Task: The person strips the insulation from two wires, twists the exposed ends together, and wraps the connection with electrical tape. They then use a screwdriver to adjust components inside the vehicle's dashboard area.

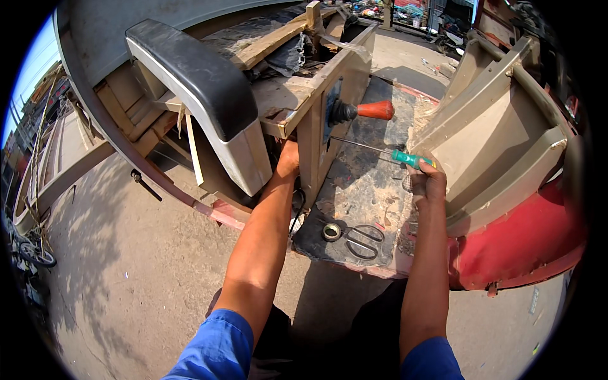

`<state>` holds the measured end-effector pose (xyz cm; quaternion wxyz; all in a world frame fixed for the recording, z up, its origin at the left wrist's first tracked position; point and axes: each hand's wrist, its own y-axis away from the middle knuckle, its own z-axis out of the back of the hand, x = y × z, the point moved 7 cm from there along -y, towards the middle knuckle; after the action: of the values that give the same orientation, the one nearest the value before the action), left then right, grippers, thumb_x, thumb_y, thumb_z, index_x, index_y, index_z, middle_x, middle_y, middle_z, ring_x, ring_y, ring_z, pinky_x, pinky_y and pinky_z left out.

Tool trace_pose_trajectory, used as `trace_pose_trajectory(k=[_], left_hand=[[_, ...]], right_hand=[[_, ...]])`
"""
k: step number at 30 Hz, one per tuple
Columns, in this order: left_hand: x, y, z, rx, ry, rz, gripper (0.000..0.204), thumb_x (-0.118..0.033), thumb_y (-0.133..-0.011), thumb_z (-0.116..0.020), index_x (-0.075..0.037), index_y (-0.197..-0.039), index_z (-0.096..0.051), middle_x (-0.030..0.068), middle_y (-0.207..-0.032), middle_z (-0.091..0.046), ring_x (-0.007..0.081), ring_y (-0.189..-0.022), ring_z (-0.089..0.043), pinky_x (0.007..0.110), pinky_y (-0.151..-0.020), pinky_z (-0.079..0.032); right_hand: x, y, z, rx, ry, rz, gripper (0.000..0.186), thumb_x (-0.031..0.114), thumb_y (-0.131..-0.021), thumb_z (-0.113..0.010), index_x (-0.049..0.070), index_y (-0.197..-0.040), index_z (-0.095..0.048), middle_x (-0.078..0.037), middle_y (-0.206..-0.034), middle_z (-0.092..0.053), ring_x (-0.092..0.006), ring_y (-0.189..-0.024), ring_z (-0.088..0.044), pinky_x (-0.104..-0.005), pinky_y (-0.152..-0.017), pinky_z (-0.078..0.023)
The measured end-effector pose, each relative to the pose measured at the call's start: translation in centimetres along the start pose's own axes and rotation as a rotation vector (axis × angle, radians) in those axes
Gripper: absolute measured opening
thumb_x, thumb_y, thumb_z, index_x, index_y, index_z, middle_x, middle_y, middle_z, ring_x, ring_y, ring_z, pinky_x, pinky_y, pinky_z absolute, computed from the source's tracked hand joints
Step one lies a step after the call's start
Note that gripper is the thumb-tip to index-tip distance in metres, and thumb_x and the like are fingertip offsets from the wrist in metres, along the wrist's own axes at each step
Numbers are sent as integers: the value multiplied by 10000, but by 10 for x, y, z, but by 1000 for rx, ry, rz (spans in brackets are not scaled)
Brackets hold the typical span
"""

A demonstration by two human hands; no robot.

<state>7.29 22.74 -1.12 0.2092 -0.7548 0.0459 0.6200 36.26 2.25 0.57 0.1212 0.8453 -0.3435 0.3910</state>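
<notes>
My right hand [432, 180] is closed around the green handle of a screwdriver [413, 158]. Its long shaft points left, and the tip meets the side panel [310, 149] of a beige box frame, just below a lever with a red knob [375, 110] and a black rubber boot [342, 112]. My left hand [289, 156] reaches up into the frame behind that panel; its fingers are hidden inside. Beside my left forearm stands a padded armrest [196, 76] with a black top and pale sides.
Scissors [363, 242] and a roll of tape [331, 232] lie on the worn, dusty floor mat [316, 237] near its front edge. A beige seat-like frame [500, 133] and a red curved panel [516, 244] stand at right. Wooden strips [275, 41] and torn sheeting lie atop the box.
</notes>
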Motion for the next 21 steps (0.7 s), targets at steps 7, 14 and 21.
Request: trace_pose_trajectory(k=[7, 14, 21], left_hand=[[1, -2, 5, 33, -5, -53, 272, -55, -859, -646, 29, -1116, -618, 83, -971, -647, 172, -819, -604, 315, -664, -481], [7, -2, 7, -6, 25, 48, 237, -78, -881, -625, 14, -1100, -625, 68, -963, -650, 158, -819, -606, 313, -655, -479], [-1, -3, 4, 115, 80, -187, 227, -62, -913, -570, 8, -1125, -612, 66, -1019, -653, 162, -884, -615, 301, -712, -483]], right_hand=[[-1, 6, 0, -86, 251, -47, 310, 118, -881, -649, -28, -1128, -533, -114, -977, -575, -220, -841, -626, -364, -763, -583], [-6, 8, -3, -64, 92, -201, 340, 117, -890, -641, -25, -1174, -521, -125, -993, -578, -225, -860, -626, -377, -794, -582], [-7, -3, 1, 43, -19, -33, 356, 175, -869, -697, -27, -1114, -537, -130, -982, -576, -259, -903, -617, -419, -842, -570]])
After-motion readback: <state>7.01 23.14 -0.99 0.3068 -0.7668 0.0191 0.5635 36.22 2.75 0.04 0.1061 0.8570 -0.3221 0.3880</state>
